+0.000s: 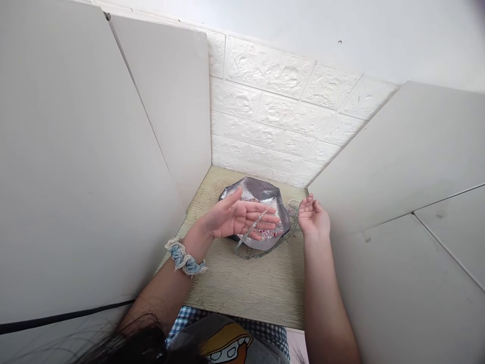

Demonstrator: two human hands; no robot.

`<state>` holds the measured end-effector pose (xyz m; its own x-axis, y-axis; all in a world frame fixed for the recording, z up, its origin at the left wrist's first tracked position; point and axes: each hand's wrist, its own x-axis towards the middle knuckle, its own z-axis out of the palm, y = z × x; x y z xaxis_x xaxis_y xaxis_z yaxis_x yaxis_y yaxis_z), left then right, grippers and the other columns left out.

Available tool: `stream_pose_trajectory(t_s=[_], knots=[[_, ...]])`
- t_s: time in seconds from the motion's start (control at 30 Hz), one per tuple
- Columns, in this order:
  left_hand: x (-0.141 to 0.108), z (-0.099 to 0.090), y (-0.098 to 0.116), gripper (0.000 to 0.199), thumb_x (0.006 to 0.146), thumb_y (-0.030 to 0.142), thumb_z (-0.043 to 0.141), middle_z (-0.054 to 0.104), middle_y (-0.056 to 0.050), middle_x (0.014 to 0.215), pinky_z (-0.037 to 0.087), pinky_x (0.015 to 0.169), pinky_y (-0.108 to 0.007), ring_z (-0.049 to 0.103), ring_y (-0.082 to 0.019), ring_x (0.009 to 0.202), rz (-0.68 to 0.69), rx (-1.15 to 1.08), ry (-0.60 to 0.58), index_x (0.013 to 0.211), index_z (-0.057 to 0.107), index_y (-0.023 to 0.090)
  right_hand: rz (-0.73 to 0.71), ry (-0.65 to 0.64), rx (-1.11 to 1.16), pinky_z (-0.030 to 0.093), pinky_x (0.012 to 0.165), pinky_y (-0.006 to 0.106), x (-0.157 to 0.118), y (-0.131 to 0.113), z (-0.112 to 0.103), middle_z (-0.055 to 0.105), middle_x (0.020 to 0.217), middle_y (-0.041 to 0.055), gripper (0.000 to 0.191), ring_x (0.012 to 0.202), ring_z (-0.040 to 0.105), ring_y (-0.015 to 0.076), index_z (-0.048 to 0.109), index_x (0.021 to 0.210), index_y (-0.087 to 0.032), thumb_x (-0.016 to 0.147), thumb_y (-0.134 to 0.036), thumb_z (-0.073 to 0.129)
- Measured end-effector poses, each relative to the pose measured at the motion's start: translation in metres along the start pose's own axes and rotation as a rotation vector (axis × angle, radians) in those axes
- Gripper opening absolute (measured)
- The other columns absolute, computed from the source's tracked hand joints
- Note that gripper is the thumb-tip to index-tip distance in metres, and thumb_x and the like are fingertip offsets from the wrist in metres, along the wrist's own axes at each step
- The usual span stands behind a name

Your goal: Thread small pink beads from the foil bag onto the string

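Note:
My left hand (246, 220) is palm up with its fingers stretched out, above a silvery-lined bag (248, 188). Across its fingers lies a strand of pale beads (254, 226), which hangs down and loops along the bag's front and right side. Small pink, red and white beads (278, 232) fill the bag, partly hidden by that hand. To the right, my right hand (312, 215) is raised with its fingers curled together. A thin, faint thread (282, 203) runs between the hands and seems to end at its fingertips.
The bag rests on a narrow wood-grain table (246, 288). Pale panels stand close on the left (91, 167) and right (397, 156). A white brick-pattern wall (280, 114) closes off the back. Dark hair shows at the lower left.

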<state>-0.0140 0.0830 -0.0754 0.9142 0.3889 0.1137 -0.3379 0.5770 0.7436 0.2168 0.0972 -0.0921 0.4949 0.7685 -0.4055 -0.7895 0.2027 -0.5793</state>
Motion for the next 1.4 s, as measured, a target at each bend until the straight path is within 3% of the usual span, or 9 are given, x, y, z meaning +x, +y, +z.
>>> stream_pose_trajectory(t_s=[0.3,1.0,1.17,1.3,1.4], knots=[[-0.001,0.0,0.0,0.053,0.083,0.046,0.027,0.055,-0.017,0.111,0.035,0.085,-0.038,0.048,-0.027,0.105,-0.03,0.064,-0.004,0.117,0.045,0.01,0.021,-0.064,-0.022,0.05,0.054,0.011,-0.004,0.0,0.002,0.06,0.06,-0.0048,0.021,0.049,0.056,-0.0001,0.047,0.07,-0.014,0.084,-0.011,0.032],[-0.002,0.005,0.002,0.057,0.081,0.053,0.022,0.051,-0.016,0.115,0.039,0.078,-0.034,0.045,-0.026,0.108,-0.026,0.232,0.091,0.102,0.054,0.011,0.035,-0.14,-0.042,0.048,0.052,0.012,-0.009,-0.001,0.003,0.06,0.063,-0.0039,0.02,0.048,0.053,-0.0001,0.047,0.068,-0.014,0.084,-0.012,0.035],[-0.001,0.006,0.003,0.057,0.08,0.055,0.025,0.052,-0.014,0.114,0.036,0.085,-0.034,0.045,-0.024,0.106,0.037,0.309,0.136,0.083,0.062,0.011,0.043,-0.249,-0.093,0.046,0.049,0.014,-0.01,0.001,0.003,0.06,0.06,-0.005,0.017,0.044,0.051,0.0014,0.047,0.069,-0.016,0.083,-0.016,0.037],[0.001,0.004,0.003,0.054,0.078,0.054,0.031,0.059,-0.011,0.098,0.034,0.088,-0.035,0.051,-0.022,0.095,0.132,0.303,0.214,0.061,0.061,0.012,0.027,-0.357,-0.177,0.046,0.047,0.017,-0.011,0.002,0.002,0.059,0.059,-0.0052,0.009,0.044,0.051,0.0039,0.047,0.071,-0.017,0.079,-0.02,0.044],[0.0,0.002,0.003,0.046,0.077,0.045,0.04,0.062,-0.009,0.081,0.039,0.08,-0.032,0.055,-0.018,0.08,0.21,0.277,0.266,0.048,0.053,0.013,0.085,-0.549,-0.26,0.044,0.044,0.019,-0.016,0.002,0.0,0.053,0.051,-0.0069,0.006,0.043,0.05,0.006,0.047,0.073,-0.018,0.078,-0.021,0.046]])
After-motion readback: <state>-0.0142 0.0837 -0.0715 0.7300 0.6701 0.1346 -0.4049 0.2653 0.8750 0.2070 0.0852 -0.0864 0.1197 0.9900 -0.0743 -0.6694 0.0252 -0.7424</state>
